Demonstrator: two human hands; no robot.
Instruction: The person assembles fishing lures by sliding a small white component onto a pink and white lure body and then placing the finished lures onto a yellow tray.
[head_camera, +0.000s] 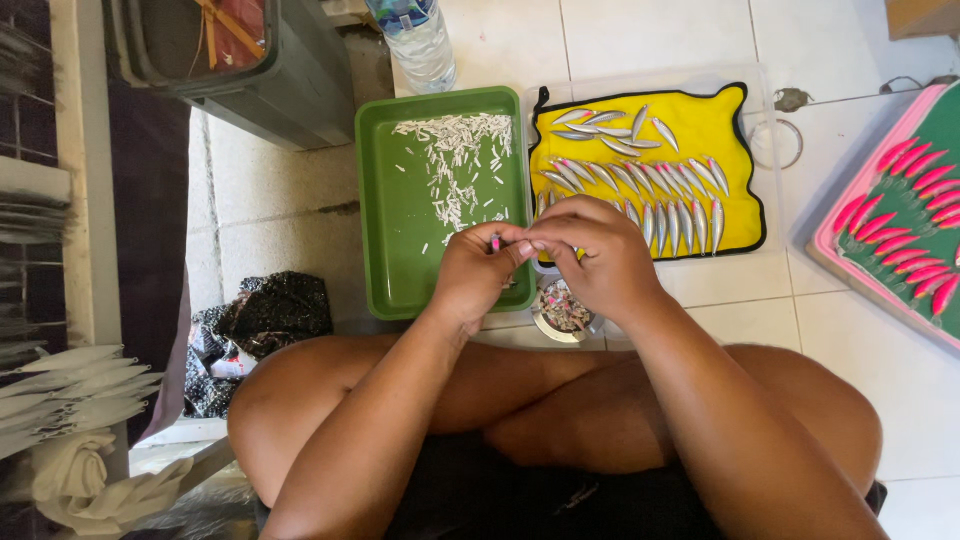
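Observation:
My left hand (475, 270) and my right hand (595, 255) meet over my crossed legs, fingertips pinched together on a small pink-tipped lure piece (494, 242). Just beyond them lies a green tray (385, 220) scattered with small white slivers (455, 160). To its right a yellow cloth (705, 135) holds rows of silver fish-shaped lures (640, 180). A small round tin (562, 310) with mixed bits sits under my right hand.
A board (850, 215) with pink lures on green lies at the right. A plastic water bottle (415, 40) stands at the top, a grey bin (290, 80) at the upper left. A dark crumpled bag (265, 315) and pale lure shapes (70, 395) lie to my left.

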